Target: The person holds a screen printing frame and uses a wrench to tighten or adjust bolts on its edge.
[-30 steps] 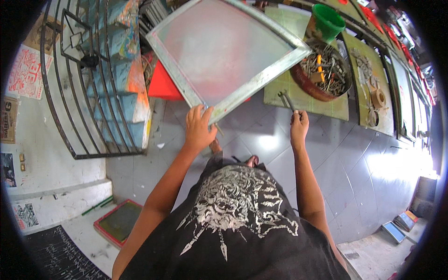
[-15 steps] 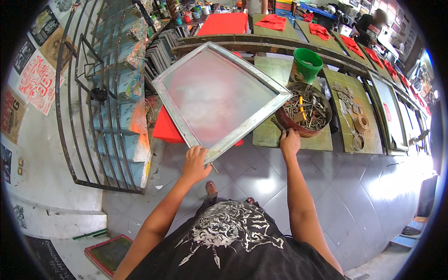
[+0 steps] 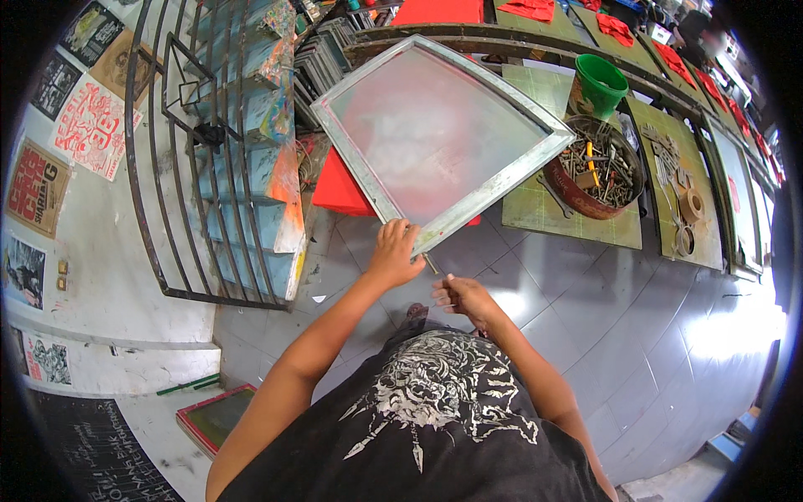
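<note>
A silkscreen frame [image 3: 493, 201] with a pale wooden border and cloudy mesh slants across the view above a red surface [image 3: 343, 186]. My left hand [image 3: 396, 255] is closed around its near corner. A thin bolt-like rod [image 3: 431, 264] sticks out just beside that corner, below the fingers. Close to the rod hovers my right hand [image 3: 468, 299], its fingers loosely curled and apart, with nothing visible in them. To the right, a wrench [image 3: 556, 197] lies on a green board beside a round reddish pan [image 3: 577, 194] full of bolts and small hardware.
Behind the pan stands a green bucket [image 3: 599, 88]. More tools and tape rolls [image 3: 691, 206] lie on another green board [image 3: 698, 238]. A black metal railing [image 3: 209, 299] runs along the left, near stacked frames [image 3: 316, 75]. Grey tiles [image 3: 577, 309] cover the floor.
My right hand has left the wrench beside the pan and come left and nearer to me, toward the rod. The left hand keeps its grip on the frame's corner. The whole view has shifted.
</note>
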Demonstrator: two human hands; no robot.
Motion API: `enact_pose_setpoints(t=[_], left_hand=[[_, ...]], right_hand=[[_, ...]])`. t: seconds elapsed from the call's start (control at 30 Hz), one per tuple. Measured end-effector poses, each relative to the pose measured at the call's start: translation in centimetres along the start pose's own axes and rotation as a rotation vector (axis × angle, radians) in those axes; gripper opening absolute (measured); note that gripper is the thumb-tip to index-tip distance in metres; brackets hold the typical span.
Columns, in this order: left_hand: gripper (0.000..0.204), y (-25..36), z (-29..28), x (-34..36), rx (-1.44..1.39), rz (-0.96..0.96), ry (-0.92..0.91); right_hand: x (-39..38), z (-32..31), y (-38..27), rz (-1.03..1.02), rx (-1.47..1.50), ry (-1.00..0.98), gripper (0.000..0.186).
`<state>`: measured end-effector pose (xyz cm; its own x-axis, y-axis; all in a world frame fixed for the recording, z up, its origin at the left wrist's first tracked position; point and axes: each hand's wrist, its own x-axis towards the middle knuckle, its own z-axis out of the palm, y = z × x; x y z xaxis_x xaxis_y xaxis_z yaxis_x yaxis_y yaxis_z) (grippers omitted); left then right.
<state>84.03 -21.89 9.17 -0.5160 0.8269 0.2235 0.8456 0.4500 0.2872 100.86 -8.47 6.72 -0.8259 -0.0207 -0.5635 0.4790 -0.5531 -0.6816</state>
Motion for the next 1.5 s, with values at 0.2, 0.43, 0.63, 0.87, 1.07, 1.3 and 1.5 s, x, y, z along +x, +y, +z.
enact_pose_setpoints(t=[0.2, 0.43, 0.63, 0.87, 1.07, 1.3, 1.5], left_hand=[[0.056, -0.4, 0.0, 0.0, -0.008, 0.042, 0.001], [0.054, -1.9, 1.1, 0.1, 0.018, 0.158, 0.071], [0.058, -1.7, 0.8, 0.3, -0.009, 0.165, 0.022], [0.057, -2.0, 1.5, 0.4, -0.029, 0.174, 0.043], [0.057, -2.2, 1.8, 0.5, -0.051, 0.189, 0.036], [0.058, -2.6, 2.1, 0.6, -0.057, 0.237, 0.044], [0.057, -2.8, 2.2, 0.9, -0.053, 0.259, 0.057]], right_hand=[[1.0, 1.1, 0.2, -0.007, 0.097, 0.006, 0.03], [1.6, 2.5, 1.4, -0.088, 0.111, 0.111, 0.026], [1.5, 4.0, 1.0, -0.166, 0.029, 0.318, 0.033], [2.6, 3.8, 1.1, -0.209, 0.134, 0.347, 0.03], [3.4, 3.4, 2.3, -0.228, 0.179, 0.323, 0.024], [3.6, 3.3, 2.4, -0.215, 0.153, 0.401, 0.024], [3.6, 3.4, 2.3, -0.259, 0.122, 0.425, 0.023]])
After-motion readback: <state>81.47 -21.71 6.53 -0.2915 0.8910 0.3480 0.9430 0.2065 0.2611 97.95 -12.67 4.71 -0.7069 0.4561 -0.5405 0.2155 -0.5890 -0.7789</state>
